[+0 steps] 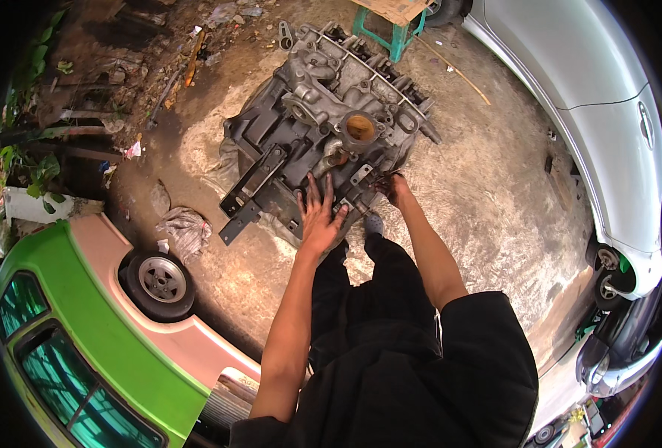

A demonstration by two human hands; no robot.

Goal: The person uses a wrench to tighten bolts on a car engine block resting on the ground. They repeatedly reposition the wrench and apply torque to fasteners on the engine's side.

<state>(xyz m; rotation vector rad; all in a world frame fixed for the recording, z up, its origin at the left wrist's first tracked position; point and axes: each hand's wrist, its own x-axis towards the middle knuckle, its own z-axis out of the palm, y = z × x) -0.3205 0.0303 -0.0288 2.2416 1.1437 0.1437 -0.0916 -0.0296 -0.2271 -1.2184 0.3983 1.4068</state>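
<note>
A large grey engine (320, 89) rests low in front of me, its metal greasy and dark in places. My left hand (319, 224) lies on its near side with the fingers spread, holding nothing. A round port with an orange-brown inside (360, 128) faces up just beyond that hand. Left of it, a dark flat metal bracket with holes (262, 179) juts from the engine. At the near right edge my right hand (397, 191) has its blackened fingers closed against the engine; whatever they grip is hidden.
A green stool (397, 45) with a wooden top stands behind the engine. On the right is a silver car (570, 71); at the lower left, a green and pink vehicle (141, 358). A crumpled rag (185, 228) and a thin stick (461, 75) lie on the ground.
</note>
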